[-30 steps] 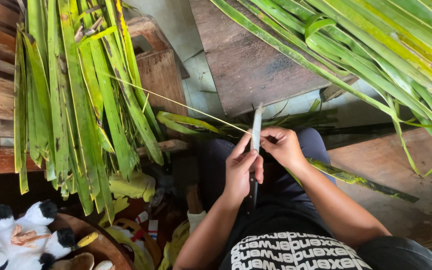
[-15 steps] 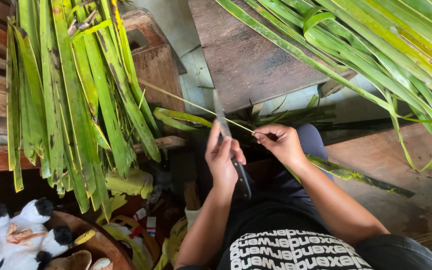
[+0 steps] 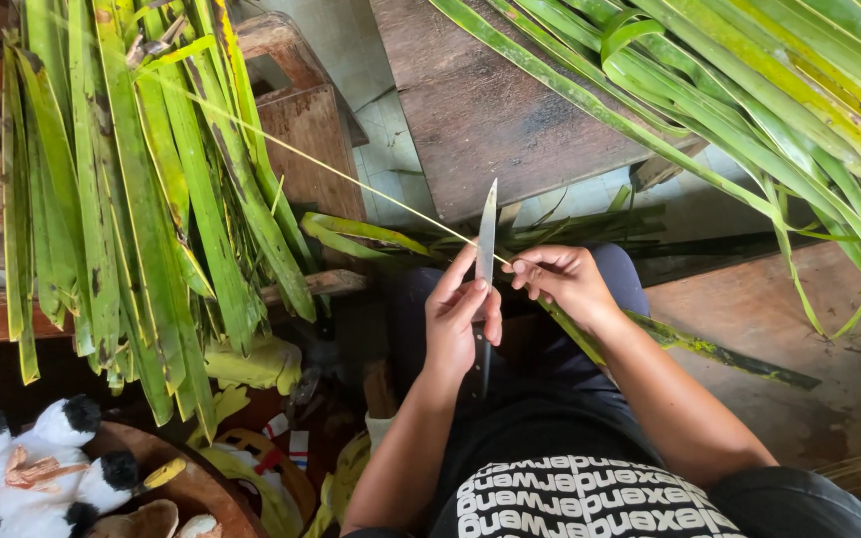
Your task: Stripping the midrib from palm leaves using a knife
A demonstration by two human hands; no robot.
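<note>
The left hand is wrapped around a knife, blade pointing up. The right hand pinches a thin palm leaf rib that crosses the blade. The rib looks light, bendy and easy to snap (best held close to the blade). No packages or signs show.

Glossy metal knife blade, worn wooden bench

A home craft corner: palm fronds, plush toy, wooden bench.
</note>
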